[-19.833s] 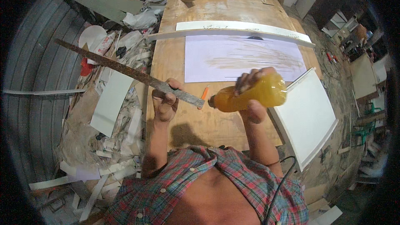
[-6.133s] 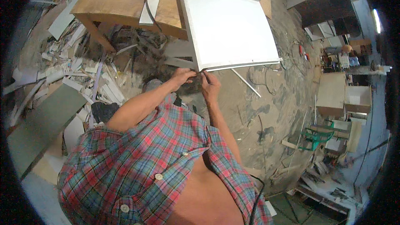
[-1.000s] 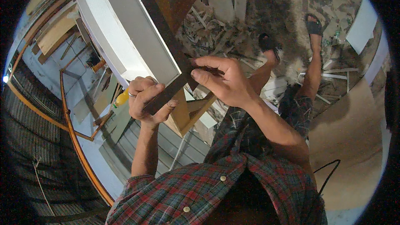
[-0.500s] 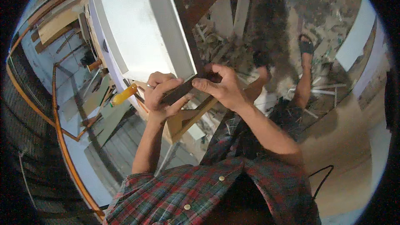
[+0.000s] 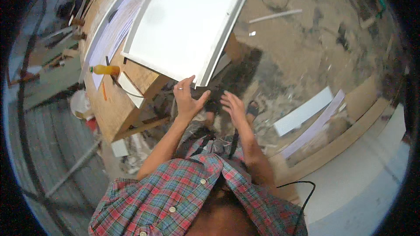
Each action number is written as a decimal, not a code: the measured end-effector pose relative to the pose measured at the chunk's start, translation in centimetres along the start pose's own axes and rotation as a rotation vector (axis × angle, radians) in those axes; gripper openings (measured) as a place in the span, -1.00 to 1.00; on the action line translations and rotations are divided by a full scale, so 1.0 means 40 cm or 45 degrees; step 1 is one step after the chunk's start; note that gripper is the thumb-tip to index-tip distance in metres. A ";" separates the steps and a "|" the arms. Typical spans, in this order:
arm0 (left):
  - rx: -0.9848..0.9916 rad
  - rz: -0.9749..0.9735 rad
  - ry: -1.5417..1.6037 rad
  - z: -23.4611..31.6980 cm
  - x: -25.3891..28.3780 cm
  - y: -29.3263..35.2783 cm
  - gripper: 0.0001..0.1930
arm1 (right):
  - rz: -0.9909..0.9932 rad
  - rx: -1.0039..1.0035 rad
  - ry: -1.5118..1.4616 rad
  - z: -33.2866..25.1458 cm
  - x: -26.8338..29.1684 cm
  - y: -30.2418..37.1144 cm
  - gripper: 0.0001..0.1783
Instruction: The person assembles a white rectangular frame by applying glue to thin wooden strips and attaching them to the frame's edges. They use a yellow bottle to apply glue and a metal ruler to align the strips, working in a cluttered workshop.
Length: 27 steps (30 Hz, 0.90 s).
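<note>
The left hand (image 5: 187,104) is raised with thumb and forefinger spread wide, a fingertip at or just beside the near corner of the white panel (image 5: 183,22); the right hand (image 5: 235,108), a little to its right, has loosely parted fingers and appears to hold nothing. The panel lies tilted across the right side of the wooden table (image 5: 109,120), overhanging its edge. Judging by its look, the raised edging is in place along the left and right sides; whether work at the near corner is finished cannot be told. Farther left stand a yellow bottle (image 5: 105,70) and a white offcut (image 5: 128,88); a pale board (image 5: 304,111) lies on the right.
</note>
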<state>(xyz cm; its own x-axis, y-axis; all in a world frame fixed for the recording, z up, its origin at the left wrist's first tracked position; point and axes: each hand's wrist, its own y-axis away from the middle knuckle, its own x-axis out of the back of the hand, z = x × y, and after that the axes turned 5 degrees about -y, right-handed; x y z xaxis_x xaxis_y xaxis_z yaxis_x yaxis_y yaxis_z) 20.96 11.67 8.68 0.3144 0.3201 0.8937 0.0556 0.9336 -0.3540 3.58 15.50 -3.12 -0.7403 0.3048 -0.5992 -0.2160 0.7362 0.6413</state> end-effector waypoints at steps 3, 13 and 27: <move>0.072 0.095 0.001 0.004 -0.027 0.020 -0.40 | 0.105 -0.014 0.096 -0.055 0.175 0.085 -0.47; -0.005 -0.037 0.225 -0.022 0.050 0.012 -0.45 | -0.201 0.920 1.373 -0.228 -0.058 0.117 -0.59; -0.492 -0.610 0.453 -0.161 0.035 -0.156 -0.54 | 0.051 1.189 1.407 -0.002 -0.182 -0.015 -0.48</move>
<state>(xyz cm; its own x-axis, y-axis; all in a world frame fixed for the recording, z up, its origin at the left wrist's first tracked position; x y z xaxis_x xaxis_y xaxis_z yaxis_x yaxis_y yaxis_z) 27.16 5.25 10.36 0.4579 -0.2450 0.8546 0.5766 0.8135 -0.0757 9.04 12.80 0.89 -0.9330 0.0384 0.3578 -0.0173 0.9883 -0.1512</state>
